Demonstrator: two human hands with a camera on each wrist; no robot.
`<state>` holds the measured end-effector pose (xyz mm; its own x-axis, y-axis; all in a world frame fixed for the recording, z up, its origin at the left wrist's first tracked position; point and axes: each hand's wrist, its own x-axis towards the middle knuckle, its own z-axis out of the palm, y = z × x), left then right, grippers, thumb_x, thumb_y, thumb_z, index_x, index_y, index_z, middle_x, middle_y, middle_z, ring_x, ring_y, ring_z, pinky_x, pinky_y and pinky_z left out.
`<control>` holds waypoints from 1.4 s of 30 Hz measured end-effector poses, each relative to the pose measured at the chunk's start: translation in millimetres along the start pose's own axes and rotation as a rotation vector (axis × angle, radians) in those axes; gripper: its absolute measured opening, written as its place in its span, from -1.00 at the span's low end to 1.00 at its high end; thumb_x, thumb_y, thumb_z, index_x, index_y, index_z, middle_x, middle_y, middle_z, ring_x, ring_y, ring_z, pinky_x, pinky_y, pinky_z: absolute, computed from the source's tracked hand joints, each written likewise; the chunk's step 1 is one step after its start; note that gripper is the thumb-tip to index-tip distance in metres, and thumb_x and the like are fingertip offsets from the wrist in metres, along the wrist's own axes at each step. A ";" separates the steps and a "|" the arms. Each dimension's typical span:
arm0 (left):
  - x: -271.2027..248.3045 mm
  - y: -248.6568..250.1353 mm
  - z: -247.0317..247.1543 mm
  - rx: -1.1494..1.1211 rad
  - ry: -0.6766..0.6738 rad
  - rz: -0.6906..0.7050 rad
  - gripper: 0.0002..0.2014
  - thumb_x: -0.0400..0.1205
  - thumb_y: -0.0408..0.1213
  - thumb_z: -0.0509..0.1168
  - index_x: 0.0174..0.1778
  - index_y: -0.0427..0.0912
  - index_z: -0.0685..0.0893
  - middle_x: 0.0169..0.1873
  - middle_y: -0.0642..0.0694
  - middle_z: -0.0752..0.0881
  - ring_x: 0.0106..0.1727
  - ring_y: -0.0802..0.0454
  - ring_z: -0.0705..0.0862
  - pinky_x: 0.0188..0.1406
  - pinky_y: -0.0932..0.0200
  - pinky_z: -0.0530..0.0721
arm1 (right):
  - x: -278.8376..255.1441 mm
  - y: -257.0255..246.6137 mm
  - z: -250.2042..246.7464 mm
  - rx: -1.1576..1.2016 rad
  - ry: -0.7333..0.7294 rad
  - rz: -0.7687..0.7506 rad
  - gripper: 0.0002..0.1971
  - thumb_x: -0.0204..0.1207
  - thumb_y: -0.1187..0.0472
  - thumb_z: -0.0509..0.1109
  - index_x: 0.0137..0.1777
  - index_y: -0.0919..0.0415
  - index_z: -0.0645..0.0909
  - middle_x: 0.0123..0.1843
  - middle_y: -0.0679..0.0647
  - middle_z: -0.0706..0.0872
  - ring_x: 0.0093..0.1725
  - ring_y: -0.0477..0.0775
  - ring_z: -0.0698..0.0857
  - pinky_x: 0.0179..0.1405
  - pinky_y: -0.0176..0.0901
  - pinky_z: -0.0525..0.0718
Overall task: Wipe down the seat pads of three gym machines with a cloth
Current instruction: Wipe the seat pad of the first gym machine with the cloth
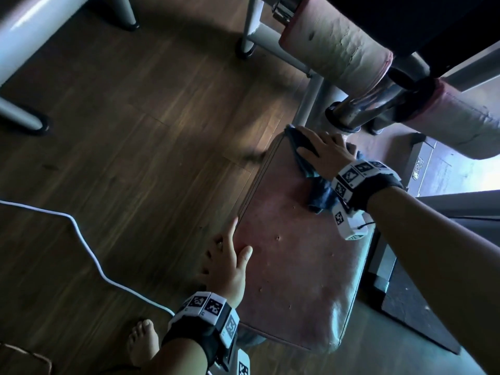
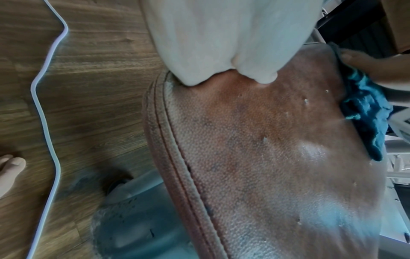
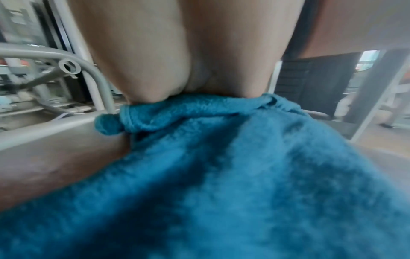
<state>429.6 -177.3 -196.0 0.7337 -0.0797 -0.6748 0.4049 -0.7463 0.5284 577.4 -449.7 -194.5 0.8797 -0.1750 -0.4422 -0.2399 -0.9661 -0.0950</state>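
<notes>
A worn reddish-brown seat pad [image 1: 300, 261] [image 2: 277, 157] [image 3: 57, 163] with stitched piping fills the lower middle of the head view. My right hand [image 1: 322, 150] [image 2: 363, 63] [image 3: 182, 57] lies flat on a crumpled blue cloth [image 1: 316, 182] [image 2: 366, 112] [image 3: 221, 184] at the pad's far corner, its straight fingers pressing it down. Over the pad's near-left edge rests my left hand [image 1: 230, 263] [image 2: 224, 40]: the thumb is on top and the other fingers reach over the side. It holds nothing.
Two cracked pinkish roller pads [image 1: 338, 41] [image 1: 465, 123] on a chrome bar hang just beyond the seat. Grey frame tubes [image 1: 308, 101] [image 3: 97, 82] stand behind it. A white cable [image 1: 89, 255] [image 2: 44, 112] snakes over the wood floor, near a bare foot [image 1: 143, 345] [image 2: 9, 171].
</notes>
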 end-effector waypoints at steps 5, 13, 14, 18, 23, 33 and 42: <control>1.9 -2.0 1.3 -0.012 -0.015 -0.030 -0.44 0.72 0.13 0.03 0.58 0.45 -0.07 0.51 0.08 0.28 0.45 -0.03 0.34 0.37 -0.24 0.35 | -21.1 49.4 4.3 0.056 0.014 0.246 -0.47 0.51 -0.47 0.01 0.49 -0.60 0.07 0.69 -0.15 -0.02 0.67 0.33 -0.12 0.55 0.45 0.03; 2.5 -2.5 3.1 0.008 0.013 -0.003 -0.43 0.72 0.12 0.05 0.60 0.41 -0.06 0.53 0.10 0.28 0.46 -0.03 0.35 0.33 -0.16 0.34 | 10.5 12.6 7.1 0.166 0.065 0.277 -0.43 0.50 -0.42 0.00 0.42 -0.26 0.44 0.48 0.10 0.46 0.53 0.28 0.30 0.58 0.21 -0.01; 2.1 -2.3 3.3 0.003 0.021 0.012 -0.42 0.72 0.11 0.06 0.61 0.40 -0.05 0.53 0.09 0.28 0.46 -0.03 0.35 0.32 -0.13 0.33 | 15.7 -1.0 3.9 0.145 0.059 0.213 -0.46 0.55 -0.36 0.06 0.47 -0.23 0.42 0.52 0.10 0.42 0.56 0.26 0.25 0.59 0.19 0.02; 3.0 -4.9 6.2 -0.012 0.047 0.051 -0.42 0.71 0.08 0.08 0.62 0.35 -0.02 0.62 0.06 0.20 0.56 -0.06 0.24 0.46 -0.18 0.23 | 11.4 -48.5 11.5 -0.055 0.078 -0.002 -0.49 0.58 -0.32 0.09 0.54 -0.40 0.22 0.64 -0.04 0.13 0.61 0.37 0.00 0.54 0.40 -0.01; 9.6 -16.9 15.2 0.027 0.086 0.072 -0.40 0.66 0.18 0.02 0.61 0.39 -0.05 0.62 -0.03 0.19 0.58 -0.11 0.22 0.50 -0.27 0.27 | -28.7 -43.8 30.1 -0.099 0.189 -0.246 -0.50 0.63 -0.24 0.05 0.58 -0.34 0.23 0.68 -0.05 0.09 0.65 0.37 -0.04 0.57 0.48 -0.02; 9.6 -15.8 18.9 0.004 0.096 0.082 -0.45 0.71 0.11 0.05 0.59 0.43 -0.01 0.53 -0.16 0.26 0.47 -0.28 0.32 0.32 -0.40 0.30 | -142.8 37.6 85.0 0.092 0.252 0.180 -0.39 0.61 -0.33 -0.01 0.63 -0.40 -0.08 0.72 -0.13 -0.11 0.69 0.22 -0.14 0.61 0.38 0.01; 24.9 -29.1 25.1 -0.112 0.157 0.247 -0.38 0.61 0.17 0.15 0.59 0.35 0.08 0.58 -0.22 0.27 0.56 -0.22 0.27 0.51 -0.23 0.16 | -210.8 14.0 121.7 0.480 0.275 0.667 -0.28 0.57 -0.30 0.16 0.65 -0.34 -0.12 0.69 -0.07 -0.08 0.50 0.29 0.20 0.35 0.33 0.41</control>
<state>422.4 -174.1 -241.1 0.8891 -0.1398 -0.4359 0.2555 -0.6387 0.7258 338.7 -403.3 -211.1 0.5463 -0.7762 -0.3146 -0.8343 -0.4711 -0.2862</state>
